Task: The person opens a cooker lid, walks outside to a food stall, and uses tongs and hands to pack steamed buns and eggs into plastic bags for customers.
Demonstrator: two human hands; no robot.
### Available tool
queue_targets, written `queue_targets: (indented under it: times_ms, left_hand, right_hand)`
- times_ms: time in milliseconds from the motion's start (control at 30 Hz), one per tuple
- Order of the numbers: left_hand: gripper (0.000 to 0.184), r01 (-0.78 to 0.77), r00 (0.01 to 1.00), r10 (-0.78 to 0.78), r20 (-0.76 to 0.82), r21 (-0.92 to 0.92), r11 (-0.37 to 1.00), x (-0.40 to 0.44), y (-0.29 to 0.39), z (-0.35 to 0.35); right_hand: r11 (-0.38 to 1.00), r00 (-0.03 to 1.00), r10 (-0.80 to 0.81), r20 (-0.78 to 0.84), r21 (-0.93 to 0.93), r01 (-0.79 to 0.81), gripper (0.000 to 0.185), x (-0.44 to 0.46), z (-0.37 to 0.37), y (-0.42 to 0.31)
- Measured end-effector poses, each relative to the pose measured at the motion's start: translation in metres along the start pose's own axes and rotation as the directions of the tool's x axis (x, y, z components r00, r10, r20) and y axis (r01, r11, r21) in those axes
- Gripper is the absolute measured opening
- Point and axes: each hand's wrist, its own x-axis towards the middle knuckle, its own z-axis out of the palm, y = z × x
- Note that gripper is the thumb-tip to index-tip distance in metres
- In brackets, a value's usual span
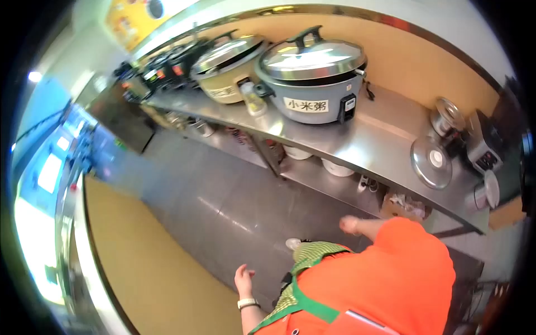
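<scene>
My left hand (244,279), with a pale band on its wrist, is held low over the grey floor, close to the edge of a tan counter (151,262). Its fingers are slightly bent and apart, with nothing in them. My right hand (350,225) hangs beside my body, below the steel table (385,151). Its fingers look loosely curled and somewhat blurred; no object shows in it. Nearest to it is an open cardboard box (403,207) on the lower shelf. Neither hand touches anything visible.
A large grey rice cooker (310,78) with a Chinese label stands on the steel table, beside a beige cooker (226,72). A round metal lid (431,162), a metal pot (446,116) and a control-panel appliance (484,145) are at right. The grey floor (212,212) runs between counter and table.
</scene>
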Motion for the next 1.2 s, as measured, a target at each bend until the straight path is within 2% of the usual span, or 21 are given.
queue_targets:
  times_ms: [33, 67, 100, 167, 267, 333, 367, 400, 433, 533, 600, 633, 700, 733, 833, 867, 967, 1067, 1133, 1167, 1200]
  left_hand:
    - [0.029, 0.013, 1.0, -0.013, -0.005, 0.037, 0.999, 0.023, 0.003, -0.005]
    - [0.021, 0.015, 0.999, -0.016, -0.03, -0.031, 0.999, 0.049, -0.003, -0.007]
    - [0.017, 0.009, 0.998, -0.014, -0.054, -0.091, 0.996, 0.083, -0.018, -0.016]
    - [0.019, 0.145, 0.957, -0.213, 0.197, 0.313, 0.939, 0.14, -0.079, -0.074]
    - [0.027, 0.131, 0.936, -0.243, 0.255, 0.39, 0.911, 0.192, 0.016, -0.078]
    - [0.024, -0.134, 0.925, -0.091, 0.368, 0.541, 0.83, 0.247, 0.126, -0.069]
    - [0.024, -0.364, 0.894, 0.206, 0.397, 0.38, 0.85, 0.283, 0.155, -0.065]
    - [0.023, -0.234, 0.93, 0.147, 0.336, 0.234, 0.944, 0.321, 0.202, -0.043]
    - [0.022, -0.409, 0.877, 0.275, 0.394, 0.312, 0.857, 0.347, 0.262, -0.017]
    - [0.022, -0.785, 0.584, 0.554, 0.593, 0.236, 0.573, 0.344, 0.458, 0.098]
    - [0.019, -0.935, 0.321, 0.693, 0.645, 0.102, 0.338, 0.326, 0.554, 0.182]
    - [0.018, -0.968, 0.206, 0.737, 0.644, 0.024, 0.249, 0.321, 0.592, 0.227]
    - [0.018, -0.957, 0.132, 0.74, 0.66, -0.111, 0.269, 0.299, 0.652, 0.315]
    - [0.022, -0.956, 0.043, 0.778, 0.627, -0.2, 0.213, 0.294, 0.671, 0.362]
    - [0.052, -0.947, -0.135, 0.784, 0.606, 0.153, -0.281, 0.273, 0.718, 0.481]
    - [0.061, -0.938, -0.065, 0.736, 0.674, 0.211, -0.276, 0.273, 0.729, 0.512]
    - [0.048, -0.903, 0.188, 0.512, 0.838, 0.352, -0.245, 0.274, 0.753, 0.575]
    - [0.038, -0.895, 0.161, 0.466, 0.87, 0.328, -0.303, 0.284, 0.776, 0.589]
    - [0.04, -0.923, 0.156, 0.453, 0.878, 0.292, -0.248, 0.307, 0.8, 0.595]
    - [0.041, -0.934, 0.228, 0.435, 0.871, 0.322, -0.154, 0.305, 0.814, 0.589]
    - [0.038, -0.966, 0.182, 0.494, 0.85, 0.249, -0.072, 0.328, 0.824, 0.594]
  right_hand:
    - [0.999, 1.0, 0.031, 0.001, 0.023, -0.031, 0.013, 0.013, 0.0, -0.001]
    - [0.99, 0.974, 0.129, -0.186, -0.04, -0.138, 0.014, 0.037, -0.046, -0.029]
    - [0.937, 0.953, 0.249, -0.171, 0.292, -0.192, 0.015, 0.064, -0.093, -0.045]
    - [0.832, 0.913, 0.328, -0.243, 0.531, -0.158, 0.02, 0.101, -0.151, -0.081]
    - [0.778, 0.838, 0.394, -0.377, 0.623, -0.086, 0.02, 0.124, -0.227, -0.128]
    - [0.822, 0.639, 0.42, -0.645, 0.568, 0.032, 0.02, 0.133, -0.251, -0.144]
    - [0.813, 0.543, 0.471, -0.695, 0.581, 0.039, 0.021, 0.129, -0.264, -0.146]
    - [0.824, 0.325, 0.527, -0.785, 0.565, 0.031, 0.018, 0.132, -0.273, -0.131]
    - [0.796, 0.133, 0.576, -0.807, 0.59, 0.131, 0.017, 0.124, -0.296, -0.126]
    - [0.86, -0.263, 0.51, -0.819, 0.493, 0.134, 0.024, 0.086, -0.384, -0.075]
    - [0.906, -0.349, 0.424, -0.836, 0.401, 0.138, 0.032, 0.065, -0.434, -0.042]
    - [0.906, -0.352, 0.423, -0.835, 0.401, 0.137, 0.032, 0.057, -0.45, -0.032]
    - [0.917, -0.224, 0.38, -0.898, 0.397, -0.037, 0.037, 0.047, -0.483, -0.013]
    - [0.91, -0.123, 0.412, -0.903, 0.414, 0.017, 0.038, 0.043, -0.496, -0.003]
    - [0.899, 0.009, 0.438, -0.899, 0.438, 0.006, 0.026, 0.037, -0.518, 0.022]
    - [0.9, 0.005, 0.435, -0.9, 0.435, 0.006, 0.026, 0.034, -0.524, 0.024]
    - [0.906, 0.036, 0.423, -0.905, 0.422, -0.028, 0.021, 0.029, -0.533, 0.031]
    - [0.9, 0.044, 0.433, -0.9, 0.435, 0.044, 0.02, 0.018, -0.537, 0.032]
    - [0.921, 0.024, 0.389, -0.921, 0.388, -0.04, 0.02, -0.001, -0.543, 0.013]
    - [0.916, 0.028, 0.401, -0.916, 0.4, -0.036, 0.02, -0.008, -0.545, 0.007]
    - [0.93, 0.007, 0.356, -0.935, 0.353, -0.101, 0.02, -0.018, -0.547, 0.001]
